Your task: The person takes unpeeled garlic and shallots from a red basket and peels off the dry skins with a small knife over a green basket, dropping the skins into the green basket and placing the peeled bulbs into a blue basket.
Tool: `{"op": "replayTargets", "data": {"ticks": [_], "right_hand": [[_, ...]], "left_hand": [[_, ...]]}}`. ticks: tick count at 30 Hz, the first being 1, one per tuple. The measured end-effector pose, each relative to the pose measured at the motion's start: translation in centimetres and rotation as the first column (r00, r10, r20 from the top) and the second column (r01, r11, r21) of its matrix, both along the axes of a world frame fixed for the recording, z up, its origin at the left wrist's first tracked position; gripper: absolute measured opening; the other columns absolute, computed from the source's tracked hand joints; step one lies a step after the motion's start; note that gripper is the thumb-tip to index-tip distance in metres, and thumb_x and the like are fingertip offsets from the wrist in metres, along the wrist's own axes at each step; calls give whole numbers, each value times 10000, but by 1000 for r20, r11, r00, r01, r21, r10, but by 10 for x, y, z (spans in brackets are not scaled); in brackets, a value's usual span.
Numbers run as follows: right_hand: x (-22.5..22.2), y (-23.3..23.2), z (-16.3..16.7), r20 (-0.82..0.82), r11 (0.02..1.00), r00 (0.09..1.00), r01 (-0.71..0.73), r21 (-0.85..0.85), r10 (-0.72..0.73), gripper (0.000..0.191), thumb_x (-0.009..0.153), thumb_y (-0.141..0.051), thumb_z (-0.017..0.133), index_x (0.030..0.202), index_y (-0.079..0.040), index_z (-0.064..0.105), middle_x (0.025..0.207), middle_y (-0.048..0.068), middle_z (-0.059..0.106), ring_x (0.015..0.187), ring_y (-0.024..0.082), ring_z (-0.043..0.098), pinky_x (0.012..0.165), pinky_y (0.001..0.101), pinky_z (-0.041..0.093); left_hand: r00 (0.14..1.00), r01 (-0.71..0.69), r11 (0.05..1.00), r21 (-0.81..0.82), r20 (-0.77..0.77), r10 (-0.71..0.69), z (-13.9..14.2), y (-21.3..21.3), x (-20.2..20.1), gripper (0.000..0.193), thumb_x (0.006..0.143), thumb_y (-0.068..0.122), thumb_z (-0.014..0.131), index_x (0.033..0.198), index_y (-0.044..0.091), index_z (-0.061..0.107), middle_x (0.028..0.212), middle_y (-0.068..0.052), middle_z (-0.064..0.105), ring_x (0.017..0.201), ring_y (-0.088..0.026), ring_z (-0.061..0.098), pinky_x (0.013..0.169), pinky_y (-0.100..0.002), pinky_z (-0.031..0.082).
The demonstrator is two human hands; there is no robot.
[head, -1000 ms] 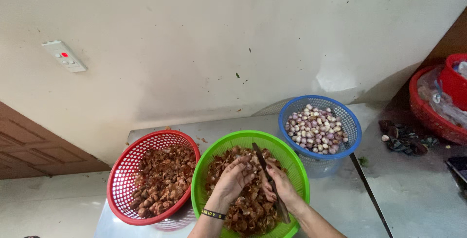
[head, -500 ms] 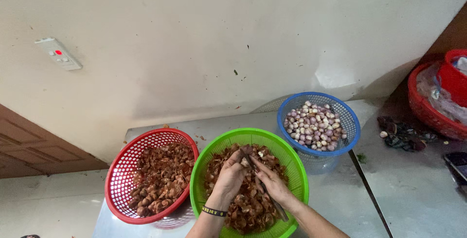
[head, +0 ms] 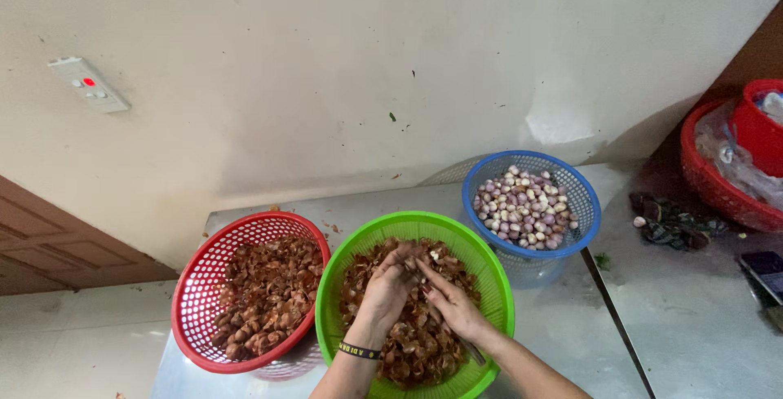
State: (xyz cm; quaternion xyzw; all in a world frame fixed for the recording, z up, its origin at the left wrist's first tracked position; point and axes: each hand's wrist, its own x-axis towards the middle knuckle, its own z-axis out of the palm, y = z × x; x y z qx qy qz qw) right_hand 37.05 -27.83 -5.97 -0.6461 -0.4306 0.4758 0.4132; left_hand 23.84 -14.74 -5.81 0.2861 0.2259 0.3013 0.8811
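Observation:
A green basket (head: 489, 272) full of brown shallot skins stands in the middle of the metal table. Both my hands are over it, fingertips meeting near its centre. My left hand (head: 385, 291), with a black wristband, pinches a small shallot that the fingers mostly hide. My right hand (head: 453, 308) is closed on a knife (head: 471, 352); only a short grey piece of it shows below the wrist. To the back right, a blue basket (head: 589, 211) holds peeled pale and purple shallots.
A red basket (head: 189, 301) of brown skins touches the green one on the left. At the far right are a red basin (head: 708, 179) with a plastic bag, dark scraps (head: 673, 226) and a phone (head: 765, 268). A wall rises behind the table.
My hands have drawn closer together over the green basket. The knife, earlier standing up between them, now lies low under my right hand.

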Motion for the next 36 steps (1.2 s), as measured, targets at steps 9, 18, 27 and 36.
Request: {"op": "replayTargets", "data": {"ticks": [9,18,27,36], "right_hand": [[0,8,-2,-27,996,995,92,-3,-92,555,1053,-243,509,1581,-366,392,623,-63,487,503,48,445,459,223,421],[11,5,-1,-317,992,941,127,3,-119,515,1064,-360,449,1566,-248,456,595,-52,502,424,61,454,391,222,432],[15,2,6,-459,979,878,190,71,-137,529,1068,-365,441,1563,-179,436,620,-33,514,417,65,455,394,227,444],[-11,-1,6,-157,986,981,90,-140,-112,536,1070,-368,337,1591,-482,278,669,-21,556,510,74,494,459,232,490]], "left_hand": [[972,-80,984,161,-206,113,-4,-11,7,305,1084,230,449,1189,6,628,1052,-59,708,944,-166,669,898,-353,584],[962,-44,956,288,-245,119,-3,-12,4,320,1105,255,452,1213,14,633,924,-28,650,830,-129,626,780,-337,582],[997,-33,998,-53,-66,29,7,-3,-5,335,1043,168,417,1314,47,574,1248,-114,643,1095,-231,663,943,-440,588],[992,-126,987,-103,1,127,-1,-2,2,265,1020,64,437,1232,0,582,1188,-136,630,1093,-259,589,1004,-447,484]]}}
